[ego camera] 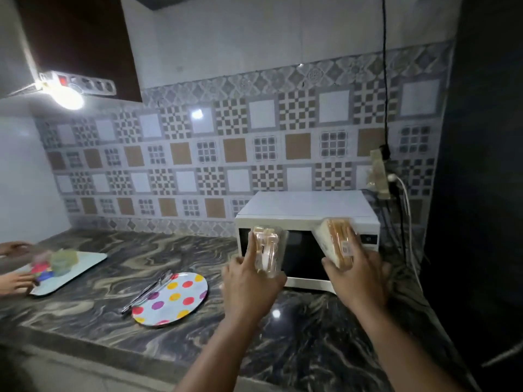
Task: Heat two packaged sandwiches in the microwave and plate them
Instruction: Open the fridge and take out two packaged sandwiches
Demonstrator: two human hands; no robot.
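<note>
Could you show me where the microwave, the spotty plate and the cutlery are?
microwave (307, 206), head view, white top panel.
spotty plate (181, 297), head view, bare middle of its face.
cutlery (147, 292), head view, shafts lying across the plate's left rim.

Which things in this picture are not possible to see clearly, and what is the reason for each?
- Microwave door and handle, head view: mostly covered by both hands and their sandwich packs.
- Label on the right hand's sandwich pack: too small to read.
- Items on the tray at left: motion-blurred.
- Another person's hands: cut off by the left edge.
</note>
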